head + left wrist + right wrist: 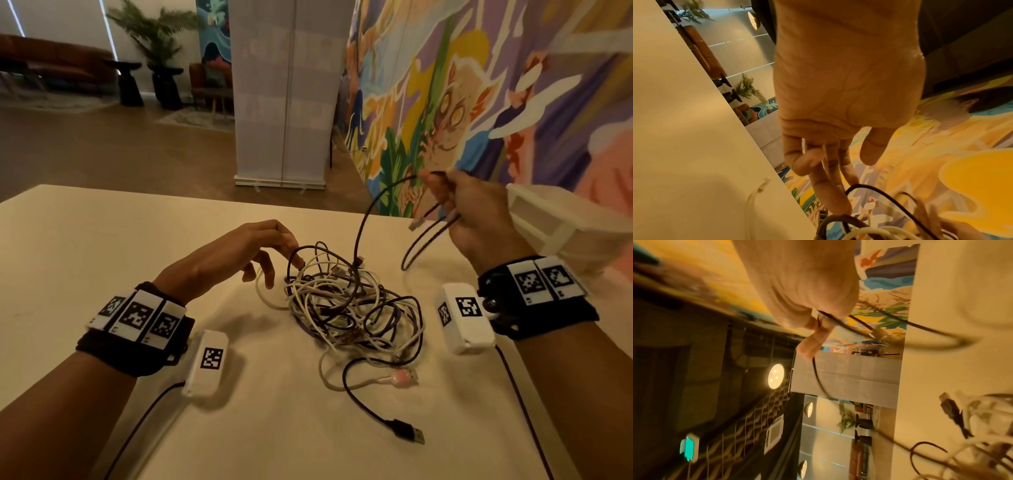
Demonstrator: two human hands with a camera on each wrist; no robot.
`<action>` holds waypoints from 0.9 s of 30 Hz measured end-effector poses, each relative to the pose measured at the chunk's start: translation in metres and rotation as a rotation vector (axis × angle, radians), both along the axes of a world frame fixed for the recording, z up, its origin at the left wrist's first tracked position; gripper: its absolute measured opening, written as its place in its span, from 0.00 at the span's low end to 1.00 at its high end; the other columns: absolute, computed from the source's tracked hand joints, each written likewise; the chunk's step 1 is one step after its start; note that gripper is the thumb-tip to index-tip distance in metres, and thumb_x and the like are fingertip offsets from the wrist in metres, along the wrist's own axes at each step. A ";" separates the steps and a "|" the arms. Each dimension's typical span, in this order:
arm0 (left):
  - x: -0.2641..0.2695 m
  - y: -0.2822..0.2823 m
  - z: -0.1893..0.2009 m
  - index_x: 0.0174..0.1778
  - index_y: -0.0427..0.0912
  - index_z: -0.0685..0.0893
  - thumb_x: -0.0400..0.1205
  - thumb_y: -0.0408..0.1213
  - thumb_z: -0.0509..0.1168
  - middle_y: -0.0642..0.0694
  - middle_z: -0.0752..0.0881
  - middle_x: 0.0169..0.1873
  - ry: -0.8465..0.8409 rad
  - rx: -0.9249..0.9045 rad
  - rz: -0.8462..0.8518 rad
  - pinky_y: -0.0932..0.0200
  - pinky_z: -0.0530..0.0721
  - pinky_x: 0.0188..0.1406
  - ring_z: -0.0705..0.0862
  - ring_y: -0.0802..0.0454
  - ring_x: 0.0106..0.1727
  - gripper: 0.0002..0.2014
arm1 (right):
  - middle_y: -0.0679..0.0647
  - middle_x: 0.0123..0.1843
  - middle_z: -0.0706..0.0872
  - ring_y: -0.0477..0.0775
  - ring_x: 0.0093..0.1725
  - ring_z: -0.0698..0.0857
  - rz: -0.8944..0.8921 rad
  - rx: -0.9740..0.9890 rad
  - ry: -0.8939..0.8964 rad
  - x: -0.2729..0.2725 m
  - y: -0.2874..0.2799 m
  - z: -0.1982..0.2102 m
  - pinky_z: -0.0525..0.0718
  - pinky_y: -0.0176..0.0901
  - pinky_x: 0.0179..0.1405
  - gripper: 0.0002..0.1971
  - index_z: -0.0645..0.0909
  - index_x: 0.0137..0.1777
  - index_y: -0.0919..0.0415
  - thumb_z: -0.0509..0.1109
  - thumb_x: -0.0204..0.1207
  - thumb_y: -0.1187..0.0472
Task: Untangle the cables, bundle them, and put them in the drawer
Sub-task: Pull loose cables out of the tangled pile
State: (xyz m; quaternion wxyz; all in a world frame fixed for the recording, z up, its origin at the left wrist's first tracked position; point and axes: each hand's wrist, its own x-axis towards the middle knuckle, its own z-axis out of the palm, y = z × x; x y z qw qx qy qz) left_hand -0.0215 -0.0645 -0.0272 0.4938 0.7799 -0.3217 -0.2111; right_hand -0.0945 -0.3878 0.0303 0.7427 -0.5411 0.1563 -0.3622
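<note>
Right hand (479, 212) raised, fingers curled around loops of black cable (363, 222). Left hand (239, 250) relaxed, fingertips touching cable tangle (349, 301) on table (102, 240).

We see the cable tangle (352, 305) lying mid-table (85, 240), between our left hand (239, 250) and right hand (476, 216). The drawer unit (565, 222) stands at the right edge, the banner stand (284, 96) behind.
</note>
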 end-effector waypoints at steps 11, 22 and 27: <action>0.000 0.003 -0.003 0.65 0.48 0.86 0.93 0.52 0.57 0.54 0.91 0.62 -0.018 0.010 0.049 0.60 0.77 0.32 0.90 0.45 0.44 0.17 | 0.58 0.50 0.92 0.43 0.28 0.75 0.338 -0.053 0.457 -0.029 -0.032 -0.041 0.75 0.33 0.20 0.14 0.79 0.71 0.68 0.62 0.94 0.60; -0.024 -0.025 0.030 0.87 0.64 0.62 0.87 0.53 0.67 0.57 0.67 0.84 -0.326 -0.010 -0.160 0.61 0.89 0.36 0.91 0.50 0.45 0.33 | 0.51 0.32 0.69 0.50 0.29 0.64 0.889 -0.974 0.593 -0.070 0.033 0.006 0.64 0.39 0.26 0.20 0.92 0.61 0.52 0.59 0.92 0.44; -0.031 -0.038 0.036 0.85 0.67 0.69 0.91 0.52 0.62 0.60 0.67 0.83 -0.439 0.098 -0.253 0.60 0.91 0.40 0.90 0.51 0.48 0.24 | 0.54 0.31 0.68 0.52 0.30 0.64 1.063 -1.079 0.574 -0.077 0.038 0.012 0.67 0.39 0.27 0.18 0.92 0.64 0.51 0.60 0.93 0.50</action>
